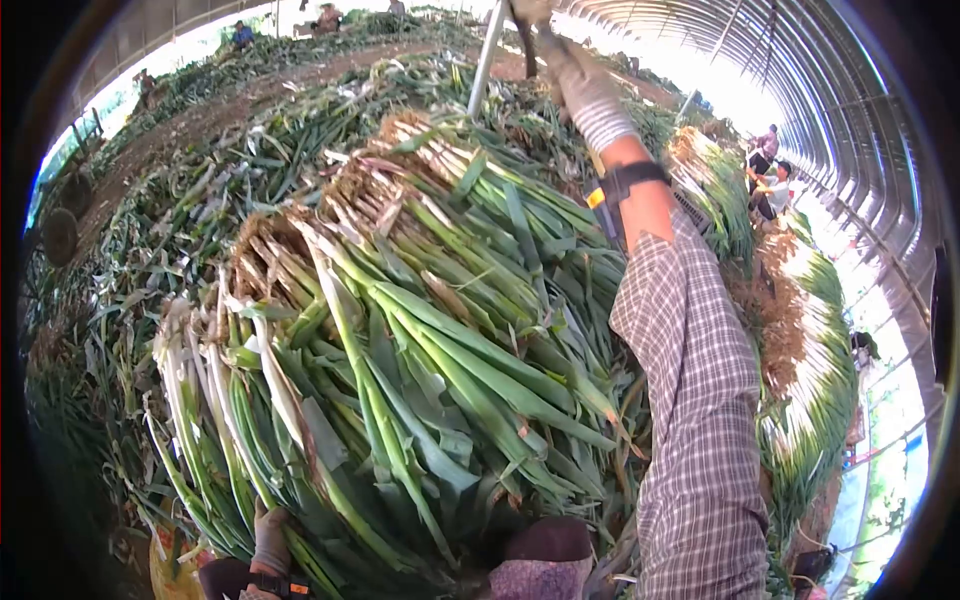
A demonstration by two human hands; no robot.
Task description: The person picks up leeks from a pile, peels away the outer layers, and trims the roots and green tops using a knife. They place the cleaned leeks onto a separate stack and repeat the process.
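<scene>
A big heap of green onions lies before me, white stems and brown roots toward the far left, green leaves toward me. My left hand, in a greyish glove, is low at the heap's near edge, its fingers closed around some green onion leaves. Stretched far forward, my right hand is gloved and reaches the top edge of the view. Its fingers look curled, beside a dark curved piece; what they hold is partly cut off. A black strap is on my right wrist.
A pale metal pole stands by my right hand. Loose leaves cover the ground on the left. Along the right runs a row of stacked green onions, with people sitting behind it. Curved greenhouse ribs rise on the right.
</scene>
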